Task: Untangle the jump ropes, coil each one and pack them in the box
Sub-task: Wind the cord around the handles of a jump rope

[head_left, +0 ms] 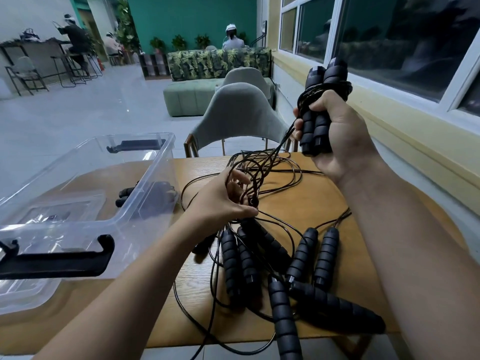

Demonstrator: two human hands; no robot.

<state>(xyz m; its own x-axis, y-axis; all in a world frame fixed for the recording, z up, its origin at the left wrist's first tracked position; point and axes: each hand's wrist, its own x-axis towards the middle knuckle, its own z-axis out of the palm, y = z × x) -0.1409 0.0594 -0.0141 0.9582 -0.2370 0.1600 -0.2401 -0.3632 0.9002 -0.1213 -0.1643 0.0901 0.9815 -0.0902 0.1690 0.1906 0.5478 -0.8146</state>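
My right hand [335, 141] is raised above the table, shut on two black ribbed jump rope handles [315, 107] held together, with black cord wound around their upper part. A cord runs down from them to a tangle of black cords [262, 175] on the wooden table [322, 203]. My left hand [223, 201] grips cords in that tangle, fingers hooked through loops. Several more black handles [301, 258] lie in front of it. The clear plastic box [145, 178] with black latches stands at the left, open.
Another rope's handles [127, 196] show behind the box's wall. A clear lid [28, 292] lies under the box at the table's left front. A grey chair [239, 113] stands across the table. A window wall runs along the right. People sit far off.
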